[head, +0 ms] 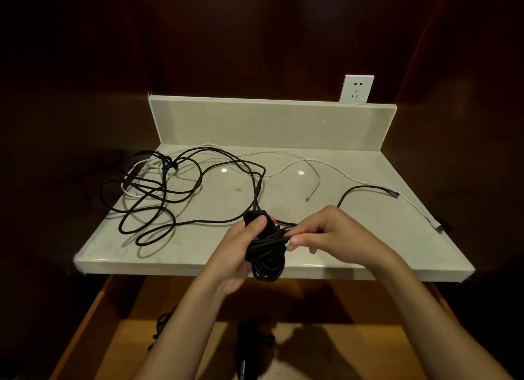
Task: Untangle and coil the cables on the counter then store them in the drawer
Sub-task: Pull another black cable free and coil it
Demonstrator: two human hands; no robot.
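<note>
My left hand (239, 252) grips a black cable coil (266, 255) held upright over the counter's front edge, thumb pressed on its top. My right hand (326, 232) pinches the black strand at the coil's right side. The loose black cable (158, 198) runs from the coil in tangled loops over the left half of the pale counter (326, 252). A thin white cable (314, 175) winds across the back and right, mixed with the black loops at the left. Another black cable end (368, 188) lies at the right. The open wooden drawer (170, 337) is below.
A white wall socket (356, 89) sits above the counter's raised back ledge. Dark wood panels close in both sides. Inside the drawer lie a dark coiled cable (161, 325) at the left and a black object (249, 348) in the middle. A connector (439, 229) hangs near the right edge.
</note>
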